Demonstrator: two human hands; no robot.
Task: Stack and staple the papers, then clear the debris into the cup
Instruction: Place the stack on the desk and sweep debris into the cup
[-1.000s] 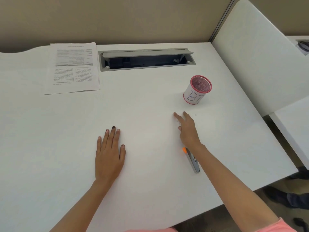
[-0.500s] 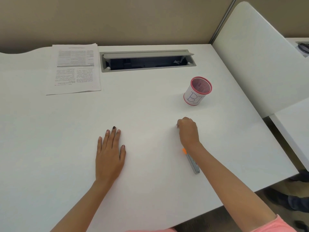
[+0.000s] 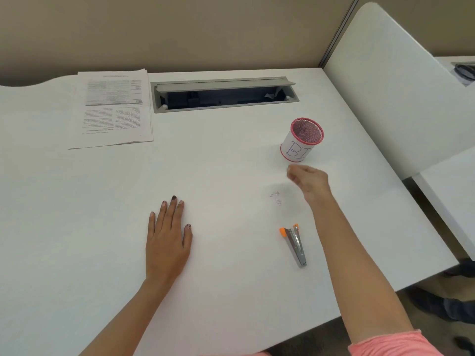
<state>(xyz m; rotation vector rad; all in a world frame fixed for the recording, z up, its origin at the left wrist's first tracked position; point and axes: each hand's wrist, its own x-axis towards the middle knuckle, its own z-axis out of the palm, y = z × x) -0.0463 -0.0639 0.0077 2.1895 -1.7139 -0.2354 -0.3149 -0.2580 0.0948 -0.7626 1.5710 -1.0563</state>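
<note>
A stack of printed papers (image 3: 115, 106) lies at the far left of the white desk (image 3: 77, 201). A white mesh cup (image 3: 303, 140) with a pink rim stands upright at the right. My right hand (image 3: 309, 179) hovers just in front of the cup's base, fingertips pinched together on a tiny bit of debris that barely shows. More small staple debris (image 3: 276, 197) lies on the desk to the left of my right wrist. A grey stapler (image 3: 295, 244) with orange tips lies nearer to me. My left hand (image 3: 168, 237) rests flat on the desk, fingers spread.
A grey cable tray (image 3: 223, 95) with its lid open is set into the desk's far edge. A white partition panel (image 3: 398, 93) rises at the right. The desk's front right edge runs close behind my right forearm, with shoes on the floor beyond.
My right hand closed its fingers over the debris spot, then lifted and moved forward and right toward the cup, uncovering the stapler. My left hand has stayed put.
</note>
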